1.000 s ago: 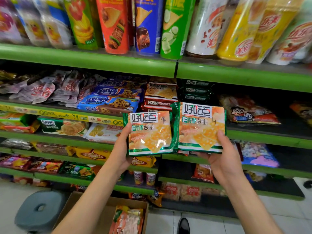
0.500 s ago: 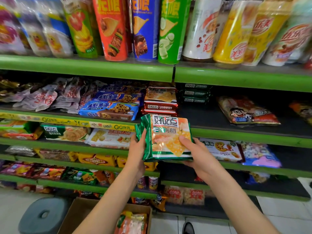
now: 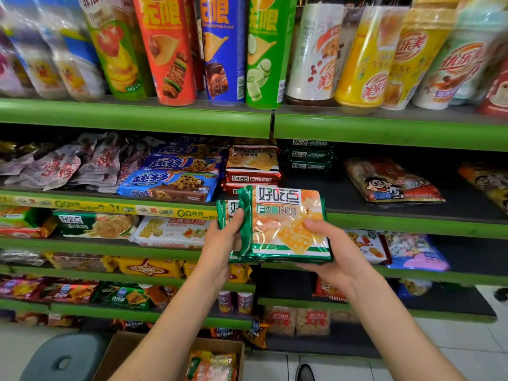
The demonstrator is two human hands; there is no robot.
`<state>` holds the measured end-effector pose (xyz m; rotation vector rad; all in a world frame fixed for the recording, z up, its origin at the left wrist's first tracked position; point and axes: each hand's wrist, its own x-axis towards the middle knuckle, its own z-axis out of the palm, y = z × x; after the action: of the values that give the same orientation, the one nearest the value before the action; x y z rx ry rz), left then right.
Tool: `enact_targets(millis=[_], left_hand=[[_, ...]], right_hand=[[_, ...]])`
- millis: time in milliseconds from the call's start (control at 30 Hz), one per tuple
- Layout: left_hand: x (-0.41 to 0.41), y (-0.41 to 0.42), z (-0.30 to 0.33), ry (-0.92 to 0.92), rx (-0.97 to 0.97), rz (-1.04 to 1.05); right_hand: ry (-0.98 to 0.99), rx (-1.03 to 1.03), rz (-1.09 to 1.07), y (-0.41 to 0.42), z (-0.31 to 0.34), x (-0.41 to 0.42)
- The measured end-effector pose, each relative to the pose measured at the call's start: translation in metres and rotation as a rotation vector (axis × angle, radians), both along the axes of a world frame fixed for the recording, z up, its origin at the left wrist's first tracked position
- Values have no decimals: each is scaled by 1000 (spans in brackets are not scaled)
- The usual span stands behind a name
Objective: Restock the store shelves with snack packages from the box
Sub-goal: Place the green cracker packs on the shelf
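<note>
Left hand and right hand gripped two stacked green cracker packs (edges uneven); squaring them first would ease sliding onto the shelf.

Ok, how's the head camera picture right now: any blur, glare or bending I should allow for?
Head view: the top-shelf bags at far left and cups at far right are smeared; wide-angle bending tilts the chip tubes and curves the green shelf edge; glare streaks the green foil of the held cracker packs, though their front label reads clearly; both hands look sharp.
</note>
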<state>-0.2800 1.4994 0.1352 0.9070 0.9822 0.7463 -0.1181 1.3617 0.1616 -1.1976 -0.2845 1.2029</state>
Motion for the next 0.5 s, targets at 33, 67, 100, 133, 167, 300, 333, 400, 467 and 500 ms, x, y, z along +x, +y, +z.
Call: enact_targets(millis=[33,67,100,133,167,300,333,400,467,500], left_hand=[[-2,1,-1,-6,-4,-6],[-6,4,0,-7,-2,1],[-9,9,1,-15,3,19],[-12,15,3,-41,5,30],[-15,21,4,-81,-7,27],[-24,34,9,-131,3,44],[-24,35,10,-138,20,49],[-25,35,11,-150,36,47],[-25,35,11,-158,44,22],[-25,35,10,-160,48,11]], right_hand=[[1,28,-20,-1,3,8],[-11,46,-48,-2,7,18],[-36,54,-77,-3,13,30],[-72,55,-102,-3,19,43],[-113,51,-122,-2,25,57],[-281,-3,-200,16,44,104],[-306,-15,-217,23,46,112],[-328,-52,-248,37,46,124],[-339,-107,-244,52,43,129],[-344,-135,-236,59,40,129]])
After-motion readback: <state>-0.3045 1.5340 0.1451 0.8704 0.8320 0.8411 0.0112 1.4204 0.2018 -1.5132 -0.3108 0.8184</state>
